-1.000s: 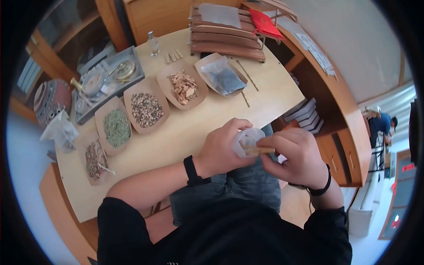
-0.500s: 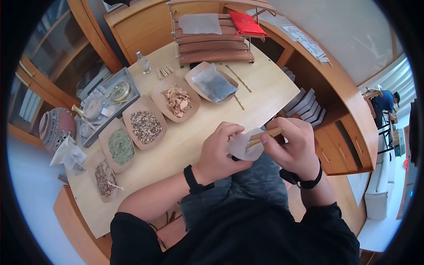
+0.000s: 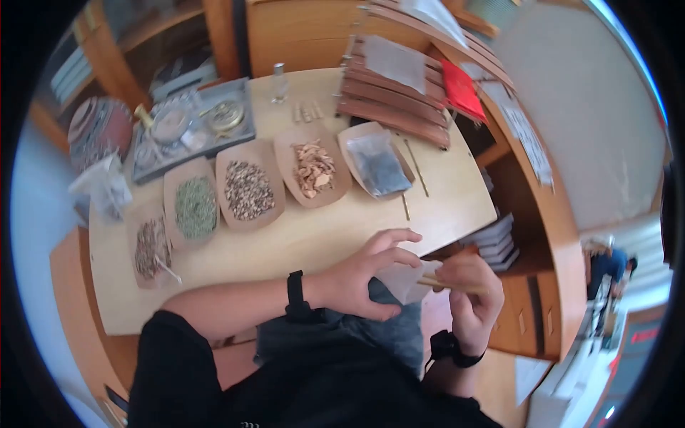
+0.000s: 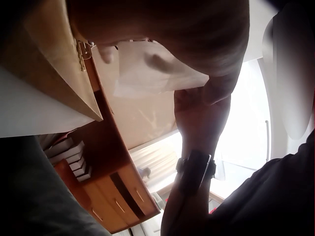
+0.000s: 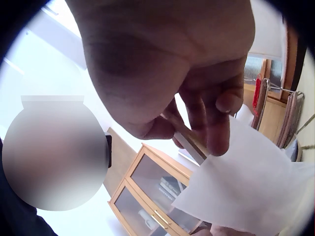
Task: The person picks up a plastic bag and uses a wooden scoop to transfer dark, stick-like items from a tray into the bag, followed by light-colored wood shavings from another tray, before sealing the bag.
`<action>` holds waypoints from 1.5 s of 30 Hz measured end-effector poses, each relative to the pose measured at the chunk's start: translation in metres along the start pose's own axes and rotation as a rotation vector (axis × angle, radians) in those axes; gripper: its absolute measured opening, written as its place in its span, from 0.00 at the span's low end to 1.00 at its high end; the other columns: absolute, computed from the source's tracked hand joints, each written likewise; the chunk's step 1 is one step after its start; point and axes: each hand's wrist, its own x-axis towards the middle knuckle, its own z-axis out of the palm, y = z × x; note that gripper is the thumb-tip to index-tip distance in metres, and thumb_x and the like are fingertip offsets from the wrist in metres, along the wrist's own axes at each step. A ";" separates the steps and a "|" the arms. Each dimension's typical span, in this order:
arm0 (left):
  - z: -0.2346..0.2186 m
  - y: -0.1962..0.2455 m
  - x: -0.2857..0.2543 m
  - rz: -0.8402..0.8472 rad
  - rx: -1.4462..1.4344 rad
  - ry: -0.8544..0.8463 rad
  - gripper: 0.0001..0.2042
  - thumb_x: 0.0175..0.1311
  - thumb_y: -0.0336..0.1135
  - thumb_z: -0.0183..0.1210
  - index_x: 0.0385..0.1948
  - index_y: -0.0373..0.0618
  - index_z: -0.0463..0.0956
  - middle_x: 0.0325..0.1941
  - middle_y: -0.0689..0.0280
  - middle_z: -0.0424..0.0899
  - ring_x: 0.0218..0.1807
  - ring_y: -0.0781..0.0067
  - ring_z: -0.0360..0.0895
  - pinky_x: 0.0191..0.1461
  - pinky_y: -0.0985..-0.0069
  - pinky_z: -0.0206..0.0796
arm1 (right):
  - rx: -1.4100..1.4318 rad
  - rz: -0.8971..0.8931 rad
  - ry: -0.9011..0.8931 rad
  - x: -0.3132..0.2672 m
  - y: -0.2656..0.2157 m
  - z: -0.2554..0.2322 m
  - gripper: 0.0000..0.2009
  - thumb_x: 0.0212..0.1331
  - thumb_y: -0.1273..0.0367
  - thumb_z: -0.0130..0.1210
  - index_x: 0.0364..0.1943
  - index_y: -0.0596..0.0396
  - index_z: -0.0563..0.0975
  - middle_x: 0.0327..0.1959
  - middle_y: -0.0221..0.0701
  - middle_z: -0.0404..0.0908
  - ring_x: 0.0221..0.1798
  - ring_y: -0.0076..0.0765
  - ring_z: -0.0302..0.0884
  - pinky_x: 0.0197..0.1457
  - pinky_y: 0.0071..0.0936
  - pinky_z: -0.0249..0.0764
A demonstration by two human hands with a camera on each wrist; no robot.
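Observation:
In the head view, a translucent white pouch is between the hands, its side near the left hand. The left fingers are spread in a loose curve beside the pouch, thumb held apart below. The right hand pinches thin wooden sticks whose ends meet the pouch. From the right wrist, the right hand grips the wooden piece above the pouch; left fingertips show at the bottom. In the left wrist view, the pouch hangs beneath the dark left hand.
Paper trays hold pale chips, dark-and-light pieces, green bits, mixed bits and a dark-filled packet. Behind are a grey tray, a glass bottle and a slatted rack. Thin rods lie at right.
The left hand's fingers have spread from their cupped hold round the pouch. The right hand has turned, with the sticks now lying nearly level. The head view has shifted and tilted.

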 end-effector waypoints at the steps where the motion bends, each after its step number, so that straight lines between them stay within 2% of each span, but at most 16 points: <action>1: -0.002 -0.001 0.001 -0.007 -0.068 -0.064 0.37 0.52 0.34 0.78 0.67 0.52 0.71 0.82 0.54 0.57 0.76 0.51 0.66 0.82 0.58 0.56 | -0.017 -0.043 -0.039 0.002 0.002 -0.004 0.11 0.53 0.79 0.54 0.38 0.64 0.84 0.41 0.45 0.87 0.38 0.38 0.85 0.41 0.31 0.82; 2: -0.004 -0.003 0.000 -0.038 -0.161 -0.110 0.38 0.55 0.35 0.77 0.69 0.51 0.68 0.83 0.52 0.55 0.82 0.51 0.57 0.85 0.57 0.49 | 0.009 -0.066 -0.030 0.002 0.008 -0.005 0.08 0.56 0.73 0.56 0.33 0.63 0.84 0.39 0.46 0.87 0.34 0.36 0.84 0.38 0.30 0.81; 5: 0.007 -0.015 -0.004 -0.140 -0.531 -0.108 0.47 0.55 0.31 0.76 0.76 0.53 0.55 0.79 0.53 0.63 0.79 0.52 0.64 0.82 0.59 0.57 | 0.218 -0.032 -0.098 0.006 0.017 -0.008 0.11 0.59 0.67 0.58 0.30 0.62 0.83 0.35 0.46 0.87 0.31 0.35 0.83 0.36 0.29 0.79; 9: -0.005 0.003 -0.002 -0.212 -0.505 -0.160 0.40 0.56 0.31 0.76 0.72 0.47 0.65 0.79 0.52 0.63 0.80 0.56 0.62 0.84 0.58 0.53 | 0.329 -0.032 -0.066 0.018 0.021 0.009 0.15 0.61 0.61 0.63 0.28 0.60 0.82 0.32 0.46 0.87 0.30 0.35 0.82 0.35 0.29 0.77; 12: -0.005 0.004 -0.003 -0.271 -0.595 -0.104 0.40 0.55 0.30 0.77 0.71 0.46 0.66 0.71 0.55 0.74 0.73 0.60 0.72 0.78 0.61 0.62 | 0.250 -0.015 0.013 0.028 0.019 0.020 0.16 0.61 0.60 0.69 0.28 0.59 0.80 0.33 0.43 0.85 0.33 0.35 0.83 0.37 0.27 0.76; 14: -0.005 -0.004 0.000 -0.335 -0.291 -0.046 0.38 0.55 0.31 0.76 0.70 0.44 0.68 0.63 0.58 0.81 0.66 0.64 0.77 0.72 0.64 0.69 | 0.105 -0.094 0.005 0.045 0.013 0.013 0.16 0.60 0.60 0.71 0.28 0.58 0.79 0.34 0.41 0.84 0.34 0.34 0.81 0.37 0.27 0.76; 16: -0.001 -0.010 -0.001 -0.342 -0.286 0.018 0.37 0.55 0.31 0.76 0.69 0.44 0.69 0.61 0.59 0.82 0.63 0.66 0.79 0.70 0.65 0.71 | 0.014 -0.178 0.055 0.058 0.019 -0.010 0.18 0.60 0.59 0.73 0.29 0.56 0.78 0.37 0.38 0.80 0.33 0.31 0.76 0.37 0.26 0.73; 19: 0.000 -0.013 -0.006 -0.337 -0.281 0.052 0.35 0.55 0.32 0.75 0.67 0.44 0.71 0.59 0.59 0.84 0.62 0.66 0.80 0.68 0.66 0.72 | 0.456 -0.201 0.202 0.093 0.023 -0.033 0.14 0.71 0.62 0.63 0.34 0.60 0.79 0.45 0.40 0.80 0.42 0.33 0.78 0.48 0.29 0.75; 22: 0.001 -0.014 -0.008 -0.290 -0.257 -0.031 0.35 0.55 0.34 0.75 0.67 0.43 0.72 0.60 0.57 0.84 0.63 0.63 0.81 0.69 0.66 0.72 | 0.223 -0.110 0.197 0.131 0.040 -0.003 0.13 0.74 0.66 0.55 0.43 0.64 0.82 0.51 0.42 0.81 0.48 0.35 0.80 0.56 0.30 0.75; 23: -0.001 -0.014 -0.008 -0.265 -0.223 -0.085 0.35 0.55 0.34 0.75 0.67 0.43 0.72 0.60 0.57 0.84 0.63 0.61 0.81 0.69 0.65 0.72 | 0.058 -0.105 0.031 0.141 0.038 0.015 0.14 0.74 0.70 0.52 0.51 0.67 0.82 0.55 0.41 0.82 0.52 0.36 0.82 0.59 0.31 0.75; 25: -0.007 -0.012 -0.006 -0.263 -0.227 -0.124 0.36 0.54 0.35 0.75 0.68 0.43 0.72 0.61 0.56 0.84 0.64 0.60 0.81 0.69 0.65 0.72 | 0.005 0.061 -0.114 0.147 0.040 0.050 0.12 0.68 0.78 0.53 0.51 0.67 0.82 0.54 0.37 0.84 0.55 0.33 0.81 0.62 0.28 0.74; 27: -0.008 -0.011 -0.006 -0.276 -0.244 -0.156 0.37 0.54 0.35 0.76 0.68 0.42 0.72 0.61 0.56 0.84 0.64 0.58 0.81 0.69 0.65 0.72 | -0.110 -0.053 -0.283 0.154 0.061 0.064 0.11 0.68 0.79 0.55 0.52 0.65 0.82 0.54 0.37 0.84 0.58 0.32 0.80 0.63 0.28 0.74; 34: -0.012 -0.011 -0.006 -0.266 -0.272 -0.182 0.37 0.54 0.36 0.75 0.69 0.43 0.71 0.62 0.53 0.84 0.65 0.54 0.82 0.69 0.62 0.72 | -0.061 0.019 -0.248 0.166 0.072 0.100 0.09 0.71 0.79 0.57 0.51 0.63 0.82 0.56 0.39 0.84 0.62 0.37 0.80 0.64 0.31 0.75; 37: -0.012 -0.012 -0.006 -0.260 -0.254 -0.189 0.38 0.54 0.37 0.75 0.69 0.43 0.69 0.61 0.53 0.85 0.64 0.51 0.82 0.69 0.62 0.73 | -0.196 -0.108 -0.307 0.170 0.069 0.107 0.09 0.71 0.78 0.58 0.51 0.64 0.82 0.55 0.40 0.85 0.61 0.40 0.81 0.64 0.33 0.76; 41: -0.011 -0.014 -0.005 -0.258 -0.236 -0.181 0.37 0.55 0.37 0.75 0.69 0.44 0.69 0.61 0.52 0.85 0.64 0.50 0.82 0.68 0.61 0.73 | -0.292 -0.138 -0.383 0.174 0.078 0.115 0.11 0.68 0.76 0.62 0.52 0.63 0.82 0.50 0.40 0.86 0.55 0.40 0.86 0.62 0.33 0.78; 45: -0.014 -0.011 -0.004 -0.281 -0.252 -0.193 0.37 0.55 0.37 0.75 0.69 0.44 0.69 0.61 0.52 0.85 0.64 0.50 0.82 0.68 0.61 0.74 | -0.240 0.010 -0.387 0.181 0.093 0.124 0.12 0.66 0.73 0.65 0.51 0.63 0.82 0.46 0.37 0.87 0.47 0.31 0.86 0.53 0.28 0.79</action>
